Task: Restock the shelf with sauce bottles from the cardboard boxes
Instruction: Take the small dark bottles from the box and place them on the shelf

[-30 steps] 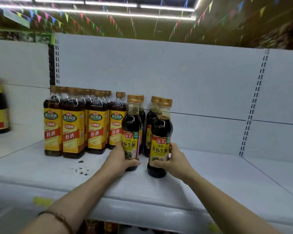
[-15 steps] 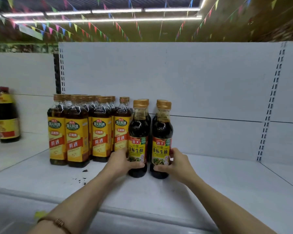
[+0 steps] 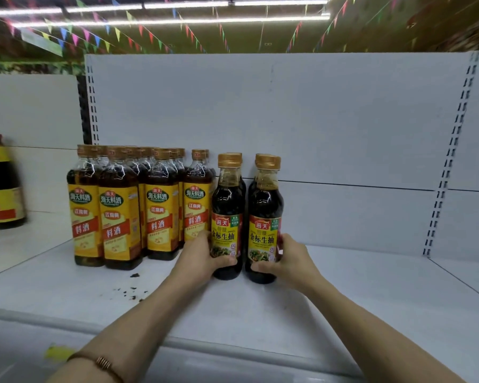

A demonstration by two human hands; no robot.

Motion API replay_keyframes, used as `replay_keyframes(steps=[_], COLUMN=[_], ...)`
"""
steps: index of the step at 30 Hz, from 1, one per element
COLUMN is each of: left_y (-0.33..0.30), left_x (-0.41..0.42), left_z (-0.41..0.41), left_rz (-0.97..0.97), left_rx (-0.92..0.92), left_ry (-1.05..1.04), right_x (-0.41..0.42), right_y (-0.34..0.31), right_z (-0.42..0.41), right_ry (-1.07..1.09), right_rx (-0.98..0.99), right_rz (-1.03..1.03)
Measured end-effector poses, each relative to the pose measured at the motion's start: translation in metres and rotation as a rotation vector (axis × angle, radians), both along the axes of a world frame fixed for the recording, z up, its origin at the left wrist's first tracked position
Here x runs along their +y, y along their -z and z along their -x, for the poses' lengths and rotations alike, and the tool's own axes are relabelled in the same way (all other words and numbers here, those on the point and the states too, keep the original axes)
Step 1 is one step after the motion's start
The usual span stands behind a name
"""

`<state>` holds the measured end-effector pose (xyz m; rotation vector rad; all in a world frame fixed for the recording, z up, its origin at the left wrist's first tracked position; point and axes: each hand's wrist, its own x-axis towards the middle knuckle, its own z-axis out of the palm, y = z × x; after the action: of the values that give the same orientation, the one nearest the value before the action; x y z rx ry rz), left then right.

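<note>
Head view: left hand (image 3: 202, 258) and right hand (image 3: 291, 261) each grip a soy bottle (image 3: 227, 217) beside cooking-wine bottles (image 3: 138, 208).

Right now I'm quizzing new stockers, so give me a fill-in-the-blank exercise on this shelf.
1. Each hand holds one dark bottle with a ____ cap.
2. The left hand grips the left soy bottle, which stands just ____ of the yellow-labelled bottles.
3. The right hand grips the right soy bottle, standing on the ____ shelf.

Missing: gold; right; white
</note>
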<state>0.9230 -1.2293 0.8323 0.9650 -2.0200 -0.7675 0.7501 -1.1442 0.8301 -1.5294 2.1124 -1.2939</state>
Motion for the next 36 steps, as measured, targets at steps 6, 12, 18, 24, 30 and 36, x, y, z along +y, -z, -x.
replay_keyframes(steps=[6,12,18,24,30,36], left_y=[0.0,0.012,0.012,0.0,0.004,0.021], left_x=[0.001,0.004,0.01,0.04,0.096,0.137], left_z=[0.001,0.003,-0.003,-0.041,-0.082,-0.137], left_rz=[-0.001,0.006,-0.105,0.055,0.159,0.126], left_rx=[-0.031,-0.026,-0.002,-0.099,-0.017,-0.042], left_ry=[-0.016,-0.094,-0.119,-0.118,-0.087,-0.249], right_x=[0.002,0.004,0.012,0.059,0.092,0.11], right_y=[0.0,0.003,0.003,-0.019,-0.027,-0.026], right_z=[-0.005,-0.008,-0.026,-0.062,-0.114,-0.164], right_ry=[0.016,0.038,0.146,0.15,-0.097,-0.423], right_rx=[-0.013,-0.026,-0.012,-0.008,0.022,0.007], right_rz=[-0.01,-0.008,-0.064,0.065,0.126,0.103])
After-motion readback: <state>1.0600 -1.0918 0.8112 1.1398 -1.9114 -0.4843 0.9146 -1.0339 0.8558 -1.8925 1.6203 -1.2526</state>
